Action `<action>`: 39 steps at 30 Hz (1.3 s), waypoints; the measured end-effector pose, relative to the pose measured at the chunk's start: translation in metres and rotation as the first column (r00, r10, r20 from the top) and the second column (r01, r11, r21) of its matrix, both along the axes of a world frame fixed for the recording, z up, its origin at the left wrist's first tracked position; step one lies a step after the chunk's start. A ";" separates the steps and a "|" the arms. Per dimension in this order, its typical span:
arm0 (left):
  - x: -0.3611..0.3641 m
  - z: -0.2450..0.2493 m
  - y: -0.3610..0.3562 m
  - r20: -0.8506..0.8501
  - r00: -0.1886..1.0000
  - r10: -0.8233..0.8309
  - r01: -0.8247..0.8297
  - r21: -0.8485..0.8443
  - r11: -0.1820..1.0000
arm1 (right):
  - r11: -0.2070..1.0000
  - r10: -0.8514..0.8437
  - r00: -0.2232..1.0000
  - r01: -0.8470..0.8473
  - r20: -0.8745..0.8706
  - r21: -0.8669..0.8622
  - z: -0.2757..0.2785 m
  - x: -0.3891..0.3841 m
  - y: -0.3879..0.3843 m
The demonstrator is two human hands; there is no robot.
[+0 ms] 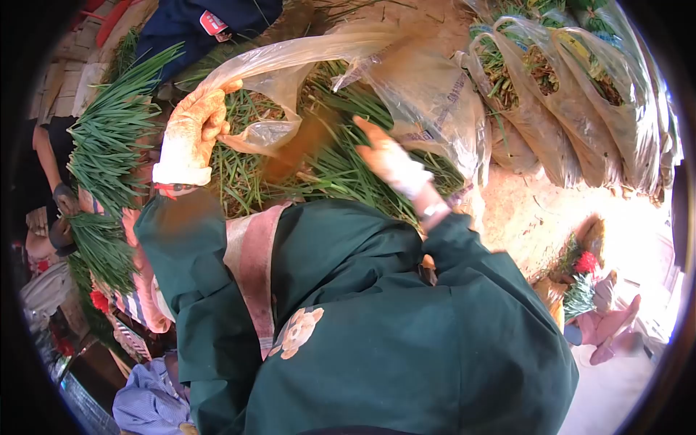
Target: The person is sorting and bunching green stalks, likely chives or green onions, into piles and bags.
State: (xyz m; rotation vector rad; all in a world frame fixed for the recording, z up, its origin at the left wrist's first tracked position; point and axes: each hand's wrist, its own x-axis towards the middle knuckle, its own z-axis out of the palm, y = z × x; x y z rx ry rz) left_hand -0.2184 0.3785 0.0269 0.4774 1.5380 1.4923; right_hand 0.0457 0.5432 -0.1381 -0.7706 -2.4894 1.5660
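My left hand [197, 129], in a stained pale glove, has its fingers curled around the edge of a clear plastic bag [312, 49]. The stretched film runs from these fingers to the right, across the bag's mouth. My right hand [391, 159], also gloved, reaches over long green chive-like stalks [341, 181] with its fingers stretched out and apart. Its fingertips overlap the leaves beside the loose right part of the bag. More stalks show through the opening beneath the film. A brown blur covers part of the view between my hands.
Several filled plastic bags [558, 109] stand in a row at upper right. Bunches of green stalks [112, 138] are stacked at left, where another person's gloved hands [65, 217] touch them. Bare earthen floor [511, 214] lies to the right.
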 end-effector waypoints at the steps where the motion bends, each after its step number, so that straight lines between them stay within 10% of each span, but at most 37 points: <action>1: -0.002 -0.001 0.001 0.013 1.000 0.018 -0.018 0.016 1.000 | 0.999 -0.032 0.999 0.032 0.004 0.042 -0.021 -0.025 -0.010; 3: 0.001 0.001 -0.002 0.026 0.999 0.030 -0.030 0.001 1.000 | 0.947 0.074 0.992 -0.036 -0.107 0.319 -0.087 -0.069 -0.012; 7: 0.005 0.001 -0.004 0.000 1.000 0.029 -0.029 0.004 1.000 | 0.883 0.103 0.914 -0.266 0.393 0.387 -0.105 -0.108 -0.049; 13: 0.011 -0.001 -0.003 -0.053 0.996 0.072 -0.074 -0.030 0.997 | 0.910 -0.231 0.889 0.054 0.395 0.411 -0.107 -0.111 -0.059; 17: 0.018 -0.007 -0.004 -0.021 0.993 0.113 -0.113 -0.007 0.994 | 0.881 -0.190 0.805 -0.113 0.562 0.459 -0.114 -0.146 -0.073; 26: 0.046 0.021 0.003 -0.044 0.990 0.133 -0.137 -0.088 0.987 | 0.735 -0.325 0.938 0.169 0.123 0.657 -0.143 -0.146 -0.072; 34: 0.061 0.009 -0.009 0.012 0.977 0.213 -0.209 -0.147 0.967 | 0.609 -0.370 0.903 0.057 0.220 0.791 -0.202 -0.184 -0.065; 39: 0.045 0.011 -0.004 0.051 0.990 0.132 -0.132 -0.009 0.991 | 0.754 -0.168 0.984 0.091 0.056 0.650 -0.163 -0.138 -0.052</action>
